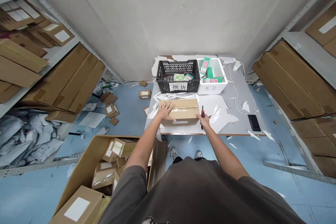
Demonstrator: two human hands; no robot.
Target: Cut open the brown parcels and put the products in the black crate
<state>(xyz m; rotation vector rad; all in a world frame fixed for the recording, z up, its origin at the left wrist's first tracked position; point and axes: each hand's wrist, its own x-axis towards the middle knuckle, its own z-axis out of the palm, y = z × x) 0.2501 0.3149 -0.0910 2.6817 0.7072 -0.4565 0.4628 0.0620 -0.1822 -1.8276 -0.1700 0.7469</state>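
A taped cardboard box [183, 109] lies on the table in front of me, with shiny clear tape along its top. My left hand [165, 110] rests on the box's left end, fingers spread. At the right end, my right hand [204, 120] grips a red and black utility knife [202, 113], its tip pointing away from me. The fingers of that hand also reach the box's right edge. Whether the blade is out is too small to tell.
Behind the box stand a black plastic crate [164, 85] and a white bin [212, 90] holding green packets. A phone [254, 123] lies at the table's right. A large carton [76, 175] of boxes stands at my left. Loaded shelves flank both sides.
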